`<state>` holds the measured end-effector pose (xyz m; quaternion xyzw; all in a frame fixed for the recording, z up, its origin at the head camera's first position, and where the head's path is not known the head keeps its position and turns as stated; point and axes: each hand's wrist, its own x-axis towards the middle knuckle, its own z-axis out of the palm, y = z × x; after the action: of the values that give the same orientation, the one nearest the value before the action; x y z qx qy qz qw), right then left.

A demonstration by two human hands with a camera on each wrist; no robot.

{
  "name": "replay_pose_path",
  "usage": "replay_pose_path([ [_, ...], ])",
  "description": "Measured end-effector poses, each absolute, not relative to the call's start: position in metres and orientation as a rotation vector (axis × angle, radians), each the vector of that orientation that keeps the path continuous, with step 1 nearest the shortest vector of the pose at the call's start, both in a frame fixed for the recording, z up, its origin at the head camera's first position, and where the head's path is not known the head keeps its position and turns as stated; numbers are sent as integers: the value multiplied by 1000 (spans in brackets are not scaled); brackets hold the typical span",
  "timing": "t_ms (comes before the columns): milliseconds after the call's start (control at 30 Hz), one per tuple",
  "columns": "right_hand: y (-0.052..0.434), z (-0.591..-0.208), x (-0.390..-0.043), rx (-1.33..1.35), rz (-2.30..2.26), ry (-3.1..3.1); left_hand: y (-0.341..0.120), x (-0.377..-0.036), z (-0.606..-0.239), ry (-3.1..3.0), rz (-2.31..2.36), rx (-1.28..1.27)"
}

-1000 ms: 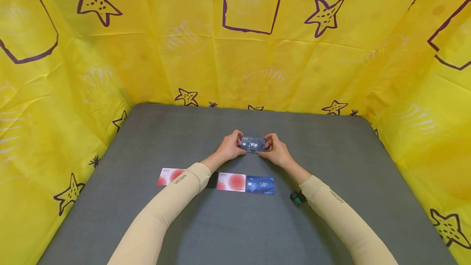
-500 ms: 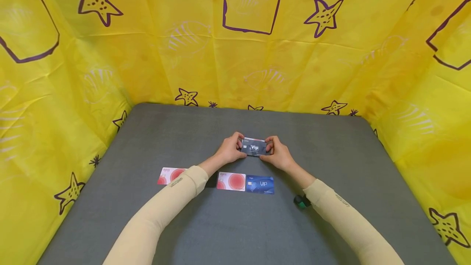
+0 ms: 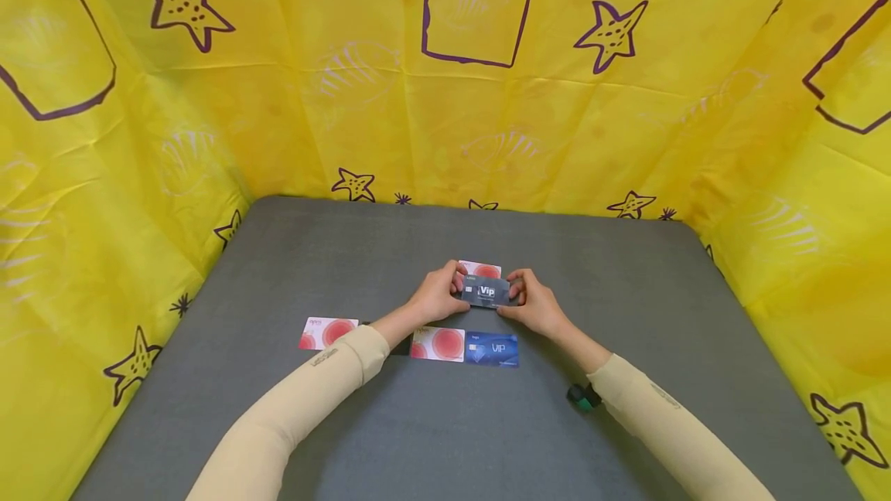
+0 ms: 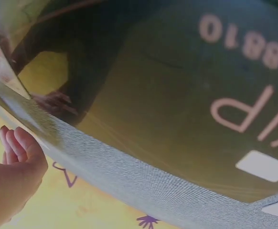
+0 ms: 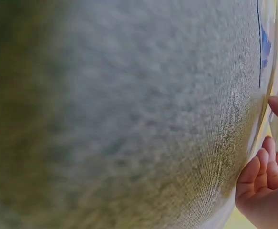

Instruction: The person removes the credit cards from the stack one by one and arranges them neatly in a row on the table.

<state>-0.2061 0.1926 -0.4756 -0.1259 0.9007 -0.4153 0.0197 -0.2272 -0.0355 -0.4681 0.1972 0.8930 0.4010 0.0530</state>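
Both hands hold a dark grey card marked "Vip" (image 3: pixel 485 293) by its short ends in the head view. The left hand (image 3: pixel 437 294) pinches its left end, and the right hand (image 3: pixel 536 305) pinches its right end. Just beyond it shows the upper part of a white card with a red circle (image 3: pixel 480 268). In the left wrist view the left hand (image 4: pixel 17 176) sits at the lower left, past a glossy black card (image 4: pixel 144 109) with pinkish lettering. The right hand (image 5: pixel 268 191) appears at the right edge of the right wrist view.
Nearer the body, a row of cards lies on the grey table (image 3: pixel 445 431): a white-and-red card (image 3: pixel 329 332), the black card mostly under the left sleeve (image 3: pixel 306 377), another white-and-red card (image 3: pixel 445 344) and a blue VIP card (image 3: pixel 492 349). Yellow patterned cloth (image 3: pixel 445 114) surrounds the table.
Both hands have drawn the grey card toward the body and slightly right. The white-and-red card beyond it, first hidden, has come into view.
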Motion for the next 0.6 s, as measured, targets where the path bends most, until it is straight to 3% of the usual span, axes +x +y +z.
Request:
replay_pose_path([
  [600, 210, -477, -176, -495, -1322, 2797, -32, -198, -461, 2651, 1227, 749],
])
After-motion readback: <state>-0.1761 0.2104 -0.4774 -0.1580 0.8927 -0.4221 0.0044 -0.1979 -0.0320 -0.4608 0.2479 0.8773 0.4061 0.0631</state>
